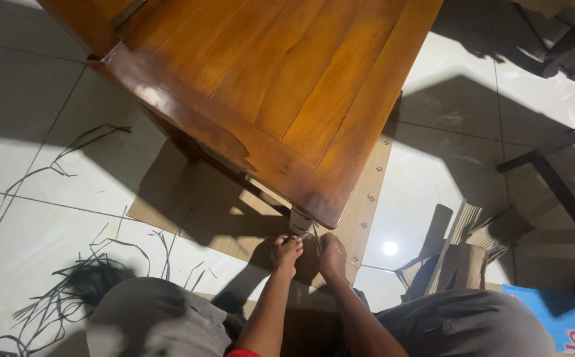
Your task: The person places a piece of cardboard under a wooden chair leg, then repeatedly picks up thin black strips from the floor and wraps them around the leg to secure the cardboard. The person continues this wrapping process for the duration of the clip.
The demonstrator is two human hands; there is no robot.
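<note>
Both hands worked low in shadow at the table leg [298, 223]. Left hand [286, 253] and right hand [331, 254] pinched a thin strap [314, 233] there; fingers closed, grip details unclear. Wooden table [281, 86] hid most of the leg. Cardboard sheet [201, 211] lay on white floor tiles [30, 172]; dark strap offcuts [82, 277] to the left.

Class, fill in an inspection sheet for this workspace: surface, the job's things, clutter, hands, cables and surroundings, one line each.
Surface: pale tiled floor with flat cardboard sheet under the table.
Job's things: wooden table; its leg with thin strap at it.
Clutter: dark strap offcuts, folded cardboard pieces.
Hands: left hand and right hand at the leg; grip unclear.
Cables: nothing seen.
Surroundings: dark frame, blue box.
</note>
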